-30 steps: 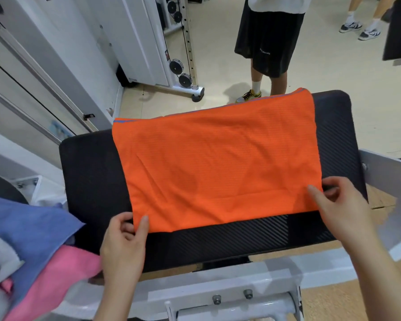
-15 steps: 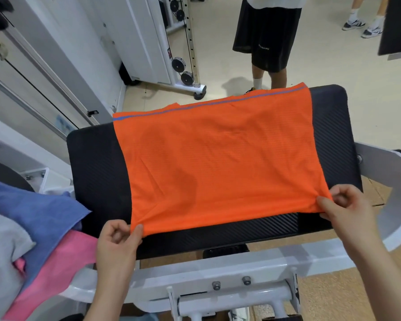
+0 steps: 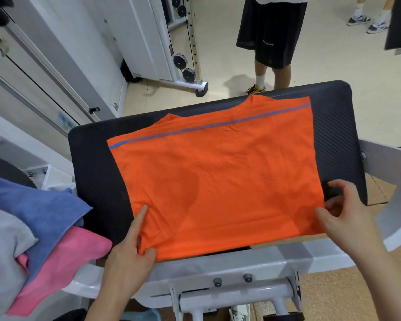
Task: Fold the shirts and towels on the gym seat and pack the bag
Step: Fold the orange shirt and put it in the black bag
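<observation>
Cloths piled at far left, off the seat's left end: a grey cloth [image 3: 2, 251] nearest the frame edge, a blue towel [image 3: 33, 205] draped over it, and a pink towel [image 3: 63, 258] below the blue one. All three are loose and unfolded.

Black seat pad [image 3: 90, 158] has its long axis left to right, with the right end tilted slightly away from the camera. It sits on a white metal frame [image 3: 218, 267].

Orange shirt [image 3: 218, 181] lies flat on the pad as a folded rectangle. Its long axis is left to right, parallel to the pad. A blue stripe [image 3: 208, 127] runs along the far side, rising toward the right. Two small humps of cloth stick out past the far edge. The near edge hangs just over the pad's near edge. Bare pad shows at both ends of the shirt.

Left hand [image 3: 127, 256] is at the near-left corner of the shirt. The index finger lies straight on top along the left edge and the thumb presses on the corner. The other fingers are hidden below the cloth, so the corner is pinched.

Right hand [image 3: 347, 216] is at the near-right corner. The thumb is on top of the cloth and the fingers curl around the right edge, gripping it.

Beyond the pad there is a white cable machine [image 3: 183, 63] at left of centre. A person in black shorts [image 3: 271, 31] stands behind the pad on a pale floor.
</observation>
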